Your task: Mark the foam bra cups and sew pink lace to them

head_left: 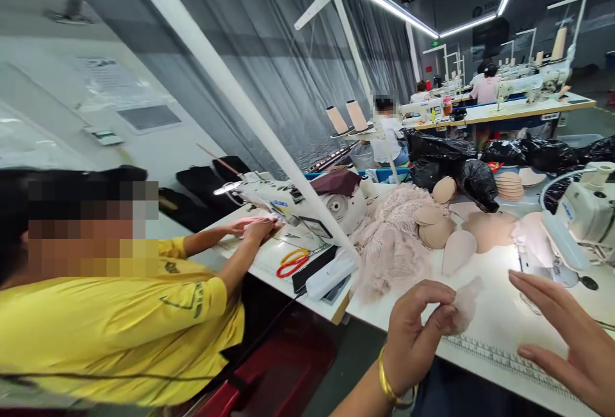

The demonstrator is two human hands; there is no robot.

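Note:
My left hand [417,334], with a gold bangle at the wrist, pinches a small piece of pale pink fabric [464,305] just above the white table [500,327]. My right hand [571,334] hovers at the lower right with fingers stretched out, holding nothing, near the base of a white sewing machine [583,215]. Beige bra cups [444,234] and a heap of pink lace [391,237] lie beyond my hands.
A person in a yellow shirt [125,327] sits at the left, hands at another sewing machine [307,202]. Red-handled scissors [293,262] lie on that table. Black plastic bags [456,161] sit behind. Thread cones [346,117] stand on a rack. More people work at far tables [509,109].

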